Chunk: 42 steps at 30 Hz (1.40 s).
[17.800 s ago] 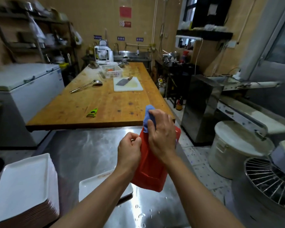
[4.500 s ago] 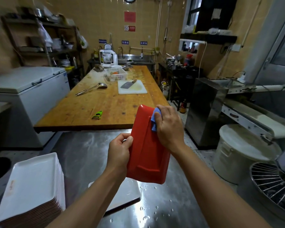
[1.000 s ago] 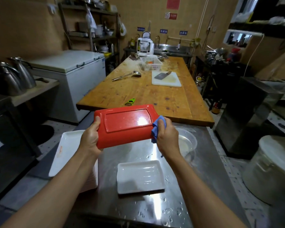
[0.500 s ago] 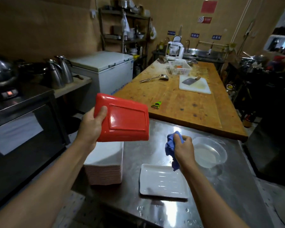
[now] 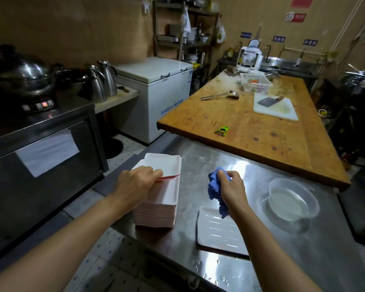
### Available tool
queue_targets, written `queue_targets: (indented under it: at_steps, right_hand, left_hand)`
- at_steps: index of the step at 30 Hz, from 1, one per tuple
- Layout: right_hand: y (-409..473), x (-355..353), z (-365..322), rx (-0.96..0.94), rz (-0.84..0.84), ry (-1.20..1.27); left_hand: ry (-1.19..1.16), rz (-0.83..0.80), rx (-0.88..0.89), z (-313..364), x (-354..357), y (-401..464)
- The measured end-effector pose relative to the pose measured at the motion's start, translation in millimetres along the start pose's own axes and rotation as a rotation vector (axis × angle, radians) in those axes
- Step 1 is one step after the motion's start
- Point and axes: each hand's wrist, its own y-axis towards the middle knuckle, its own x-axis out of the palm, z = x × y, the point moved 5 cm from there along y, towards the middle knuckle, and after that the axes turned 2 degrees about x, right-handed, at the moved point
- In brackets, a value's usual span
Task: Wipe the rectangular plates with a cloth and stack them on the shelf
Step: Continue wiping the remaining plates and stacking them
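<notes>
Left hand (image 5: 135,184) grips wiped plate (image 5: 167,168) over stack (image 5: 156,211), at 9 o'clock from cloth-clutching right hand (image 5: 230,190). Advice: square edges, lower flat, then release.

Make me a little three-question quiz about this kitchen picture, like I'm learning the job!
1. True or false: the right hand holds a blue cloth.
2. Where is the left hand setting its plate? A) in the clear bowl B) on the plate stack C) on the wooden table
3. Fill in: the single white plate lies flat on the ______ counter.

Key: 1. True. 2. B. 3. Steel.
</notes>
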Motion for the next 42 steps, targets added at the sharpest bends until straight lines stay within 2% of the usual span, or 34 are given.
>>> queue_targets:
  at_steps: [10,15,20,26,31,34,37,40,42]
  right_hand:
    - [-2,1,9,-0.014,0.009,-0.035]
    - [-2,0,16,0.012,0.004,-0.033]
    - [3,-4,20,0.018,0.012,-0.044]
    - [7,-3,29,0.041,0.003,-0.036]
    - [12,-5,42,0.069,0.015,-0.023]
    - [13,-9,54,0.107,0.012,-0.015]
    - [13,-17,64,0.137,0.022,-0.005]
    - [12,-31,70,0.143,0.078,-0.006]
    - [13,-40,77,0.166,0.096,0.013]
  left_hand:
    - [0.110,-0.062,0.070,16,30,-25]
    - [0.138,-0.182,0.097,21,45,-35]
    - [0.112,-0.237,0.038,17,57,-42]
    - [0.061,-0.445,-0.041,6,72,-42]
    - [0.046,-0.501,-0.049,0,84,-41]
    - [0.075,-0.474,-0.114,2,83,-40]
    - [0.072,-0.370,-0.138,20,76,-26]
    - [-0.119,-0.233,-0.128,55,74,-7]
    - [-0.252,-0.249,-0.147,82,83,2]
